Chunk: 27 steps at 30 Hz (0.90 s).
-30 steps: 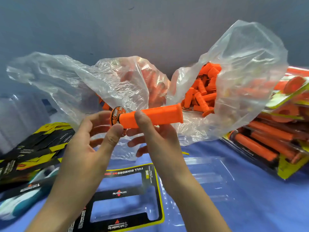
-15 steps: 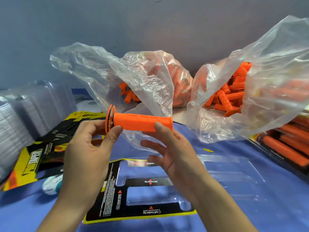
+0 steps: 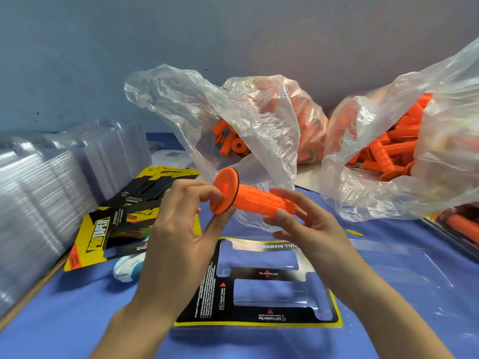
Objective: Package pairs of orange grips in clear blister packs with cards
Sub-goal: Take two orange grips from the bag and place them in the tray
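And there was the orange grip, up off the table and held level between both hands, right above the opened blister pack it was meant for. The left hand pinched the wide flange end between thumb and fingertips, with the flange face turned toward the camera. That looked like a check of which way round the piece sat. The right hand held the narrow end, thumb underneath and fingers curled behind, so the two hands together could roll the grip about its long axis. Below them the card lay flat on the left half of the pack, black with a yellow border, its two long windows empty. Neither pocket held a grip, so by my reading this pair had barely begun. Printed arrows beside the windows suggested each grip had to go in a set way up, which would explain the careful two-handed hold. Supplies were ranged within reach: the left bag straight behind the hands and the right bag further over, both gaping toward the person and showing loose grips. A stack of empty clear packs stood at the left, with spare cards fanned just beside it. Finished packs lay at the far right edge. Next, I'd judge, the grip needed lowering lengthways into a window.
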Available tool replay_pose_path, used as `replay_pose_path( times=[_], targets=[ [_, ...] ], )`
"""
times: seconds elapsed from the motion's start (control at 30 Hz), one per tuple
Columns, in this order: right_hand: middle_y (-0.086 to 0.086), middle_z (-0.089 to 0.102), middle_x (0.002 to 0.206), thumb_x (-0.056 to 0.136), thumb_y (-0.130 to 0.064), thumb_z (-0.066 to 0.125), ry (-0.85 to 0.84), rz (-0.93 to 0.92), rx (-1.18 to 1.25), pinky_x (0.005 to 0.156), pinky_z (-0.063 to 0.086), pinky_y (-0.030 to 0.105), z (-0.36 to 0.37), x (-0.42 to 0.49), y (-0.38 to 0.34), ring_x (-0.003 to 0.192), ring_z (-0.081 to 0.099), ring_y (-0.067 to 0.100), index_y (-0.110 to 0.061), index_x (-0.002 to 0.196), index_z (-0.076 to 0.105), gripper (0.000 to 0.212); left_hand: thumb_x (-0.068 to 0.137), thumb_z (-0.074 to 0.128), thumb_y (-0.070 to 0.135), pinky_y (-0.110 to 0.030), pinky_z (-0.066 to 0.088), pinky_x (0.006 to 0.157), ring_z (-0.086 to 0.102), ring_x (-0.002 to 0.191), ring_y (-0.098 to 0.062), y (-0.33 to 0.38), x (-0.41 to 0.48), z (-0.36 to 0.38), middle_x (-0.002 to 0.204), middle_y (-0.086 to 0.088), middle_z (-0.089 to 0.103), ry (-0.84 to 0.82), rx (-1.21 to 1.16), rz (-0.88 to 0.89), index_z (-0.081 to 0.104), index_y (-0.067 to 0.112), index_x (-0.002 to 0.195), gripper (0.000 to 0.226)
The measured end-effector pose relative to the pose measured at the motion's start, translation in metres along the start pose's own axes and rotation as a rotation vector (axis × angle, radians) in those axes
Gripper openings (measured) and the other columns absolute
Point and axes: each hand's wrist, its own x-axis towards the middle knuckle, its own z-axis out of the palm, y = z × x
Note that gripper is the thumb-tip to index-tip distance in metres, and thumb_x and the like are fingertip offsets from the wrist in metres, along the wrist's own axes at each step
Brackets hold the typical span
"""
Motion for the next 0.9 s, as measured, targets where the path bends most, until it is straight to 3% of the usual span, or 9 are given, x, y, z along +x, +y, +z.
replay_pose_path(
  times=[0.07,0.2,0.43,0.5,0.57,0.63,0.73,0.83,0.9],
  targets=[
    [0.007,0.072,0.104,0.092,-0.02,0.063,-0.017,-0.03,-0.077,0.076,0.056,0.024,-0.005,-0.001,0.0,0.091,0.072,0.016,-0.032,0.118,0.067,0.029,0.091,0.07,0.034,-0.021,0.044,0.082,0.054,0.096,-0.012,-0.001,-0.002,0.0,0.105,0.012,0.052,-0.04,-0.003,-0.001,0.056,0.025,0.099,0.019],
    [0.0,0.072,0.091,0.088,-0.043,0.06,-0.033,-0.083,-0.237,0.071,0.052,0.02,-0.014,-0.007,0.001,0.086,0.069,0.019,-0.044,0.113,0.066,0.026,0.087,0.061,0.053,-0.013,0.044,0.071,0.059,0.093,-0.008,-0.001,-0.005,0.0,0.105,0.02,0.056,-0.092,-0.084,-0.151,0.05,0.041,0.102,0.022],
    [-0.003,0.063,0.075,0.087,-0.054,0.057,-0.057,-0.123,-0.291,0.066,0.047,0.021,-0.036,-0.03,-0.002,0.071,0.058,0.014,-0.041,0.108,0.069,0.027,0.085,0.06,0.061,-0.011,0.045,0.084,0.058,0.111,-0.006,-0.006,-0.011,-0.001,0.125,0.024,0.052,-0.279,-0.125,-0.13,0.038,0.054,0.134,0.054],
    [-0.007,0.065,0.075,0.089,-0.047,0.06,-0.034,-0.123,-0.24,0.068,0.048,0.018,-0.04,-0.036,-0.003,0.07,0.059,0.009,-0.037,0.107,0.07,0.023,0.079,0.064,0.064,-0.011,0.047,0.083,0.061,0.11,-0.004,-0.001,-0.014,0.004,0.123,0.026,0.056,-0.3,-0.282,-0.239,0.04,0.055,0.132,0.059],
    [-0.003,0.068,0.077,0.088,-0.044,0.062,0.006,-0.107,-0.137,0.071,0.051,0.019,-0.038,-0.042,-0.004,0.072,0.061,0.009,-0.035,0.108,0.071,0.024,0.072,0.07,0.06,-0.023,0.053,0.086,0.065,0.106,-0.008,0.008,-0.014,0.013,0.115,0.021,0.063,-0.266,-0.55,-0.411,0.046,0.047,0.129,0.064],
    [0.001,0.07,0.082,0.082,-0.047,0.065,0.04,-0.067,0.034,0.07,0.052,0.02,-0.029,-0.044,-0.005,0.074,0.064,0.012,-0.032,0.108,0.073,0.03,0.072,0.07,0.053,-0.038,0.056,0.086,0.069,0.101,-0.015,0.02,-0.013,0.021,0.107,0.011,0.07,-0.27,-0.692,-0.483,0.055,0.038,0.123,0.055],
    [0.003,0.074,0.095,0.083,-0.047,0.071,-0.015,-0.035,0.125,0.071,0.053,0.022,-0.013,-0.045,-0.007,0.083,0.069,0.017,-0.032,0.107,0.072,0.028,0.088,0.062,0.048,-0.02,0.054,0.08,0.071,0.095,-0.009,0.043,-0.012,0.026,0.101,0.011,0.074,-0.321,-0.669,-0.384,0.066,0.029,0.109,0.028],
    [-0.002,0.075,0.1,0.087,-0.044,0.063,-0.063,-0.053,-0.012,0.078,0.055,0.024,-0.007,-0.045,-0.011,0.094,0.069,0.015,-0.034,0.11,0.069,0.025,0.094,0.058,0.039,-0.013,0.05,0.079,0.07,0.093,-0.006,0.053,-0.009,0.025,0.098,0.011,0.074,-0.279,-0.638,-0.341,0.063,0.023,0.105,0.02],
    [-0.007,0.074,0.102,0.09,-0.043,0.062,-0.009,-0.076,-0.113,0.085,0.053,0.027,-0.016,-0.041,-0.016,0.098,0.068,0.011,-0.034,0.11,0.071,0.024,0.094,0.058,0.039,-0.01,0.047,0.079,0.067,0.094,-0.002,0.049,-0.003,0.02,0.099,0.017,0.071,-0.284,-0.481,-0.25,0.061,0.03,0.107,0.016]
  ],
)
